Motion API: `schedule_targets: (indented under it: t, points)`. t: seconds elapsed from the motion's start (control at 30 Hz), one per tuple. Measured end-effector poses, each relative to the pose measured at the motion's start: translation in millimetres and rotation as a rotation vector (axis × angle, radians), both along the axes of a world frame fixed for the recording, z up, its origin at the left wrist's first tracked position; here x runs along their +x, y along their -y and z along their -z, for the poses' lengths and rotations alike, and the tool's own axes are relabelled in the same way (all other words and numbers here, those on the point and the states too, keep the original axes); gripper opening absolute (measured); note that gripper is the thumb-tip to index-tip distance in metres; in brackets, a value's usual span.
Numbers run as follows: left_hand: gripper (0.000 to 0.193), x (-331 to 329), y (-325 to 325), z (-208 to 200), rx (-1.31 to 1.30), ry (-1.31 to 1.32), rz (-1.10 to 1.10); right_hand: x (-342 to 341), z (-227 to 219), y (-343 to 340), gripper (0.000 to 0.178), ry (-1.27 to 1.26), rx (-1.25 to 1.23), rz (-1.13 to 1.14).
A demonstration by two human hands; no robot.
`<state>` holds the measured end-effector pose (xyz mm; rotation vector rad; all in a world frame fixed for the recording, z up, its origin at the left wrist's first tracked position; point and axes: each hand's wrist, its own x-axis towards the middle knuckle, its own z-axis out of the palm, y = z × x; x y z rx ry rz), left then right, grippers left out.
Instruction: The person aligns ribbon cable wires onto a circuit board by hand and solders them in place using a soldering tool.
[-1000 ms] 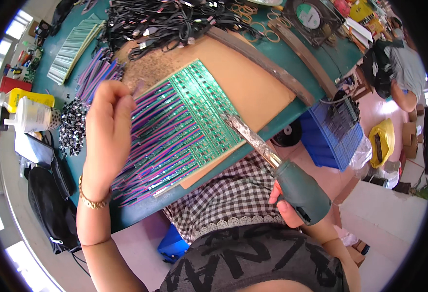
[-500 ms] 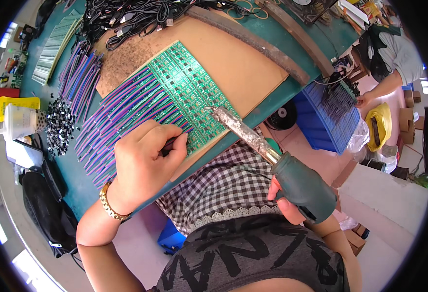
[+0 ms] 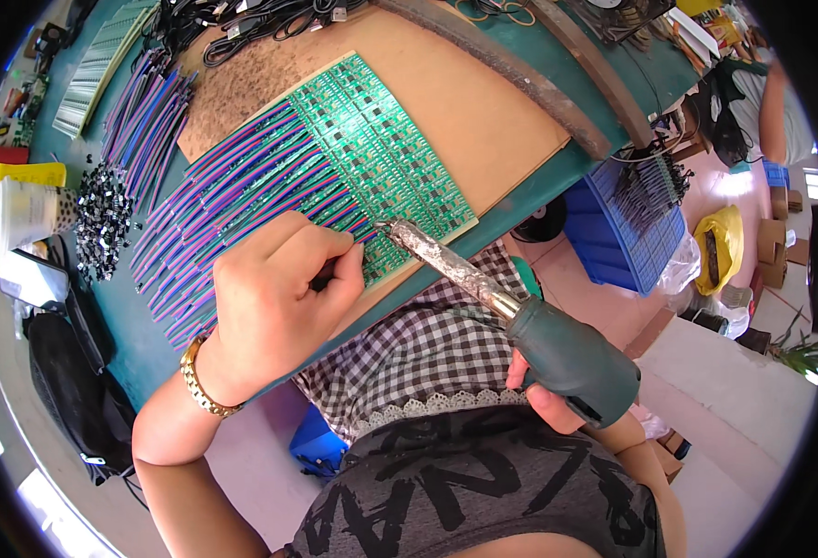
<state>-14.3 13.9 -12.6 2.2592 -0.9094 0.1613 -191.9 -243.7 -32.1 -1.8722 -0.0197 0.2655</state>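
My left hand [image 3: 283, 284] is curled, thumb and forefinger close together at the board end of the wires [image 3: 251, 177]; can't tell if a wire is pinched between them. My right hand [image 3: 553, 409] is wrapped around the dark green handle of the soldering iron [image 3: 571, 363], its tip just beside my left fingertips; contact with the pads unclear. Green circuit board panel [image 3: 390, 149] lies on a brown sheet [image 3: 483, 112] on the teal desk [image 3: 139, 321], wires fanned over its left part. Left of that: loose wire bundle [image 3: 148, 121], pile of small black parts [image 3: 102, 228].
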Motion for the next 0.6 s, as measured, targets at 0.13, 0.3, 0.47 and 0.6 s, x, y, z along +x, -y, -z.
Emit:
schedule_targets:
  t: [0.13,0.3,0.47,0.6]
  points:
    - [0.009,0,0,0,0.007,0.006,0.004,4,-8,-3,0.032,-0.004,0.01,0.023]
    - [0.009,-1,0,0,0.007,-0.012,0.0,9,-16,-3,0.039,0.033,-0.03,0.008]
    - [0.009,0,0,0,0.016,0.003,0.001,3,-4,-3,0.046,0.09,-0.069,-0.007]
    - [0.009,0,1,0,0.016,0.002,0.005,-11,10,-2,0.047,0.088,-0.073,0.012]
